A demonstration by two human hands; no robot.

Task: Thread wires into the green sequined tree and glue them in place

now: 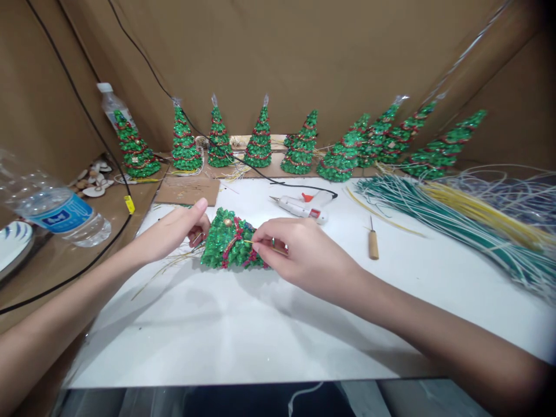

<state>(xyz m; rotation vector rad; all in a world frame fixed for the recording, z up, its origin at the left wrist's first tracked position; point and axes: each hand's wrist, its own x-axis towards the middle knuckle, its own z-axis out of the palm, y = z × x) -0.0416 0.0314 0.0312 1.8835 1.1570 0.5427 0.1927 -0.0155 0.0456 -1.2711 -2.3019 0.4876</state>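
Observation:
A small green glittery Christmas tree (221, 246) with red garland lies on its side, its base toward my left hand. My left hand (176, 229) is at that base with curled fingers and a raised thumb; the fingertips are partly hidden. Thin loose strands (163, 269) trail out below this hand. Over the tree's right part, my right hand (299, 246) pinches a thin yellow strand (247, 241), whose end reaches the garland. The tree's tip is hidden behind my right hand.
A glue gun (299, 208) with a black cord and a wooden-handled awl (373, 243) lie on the white board (260, 347). Several finished-looking trees (260, 139) stand behind. Green and yellow strand bundles (460, 220) lie right; a water bottle (65, 217) is left.

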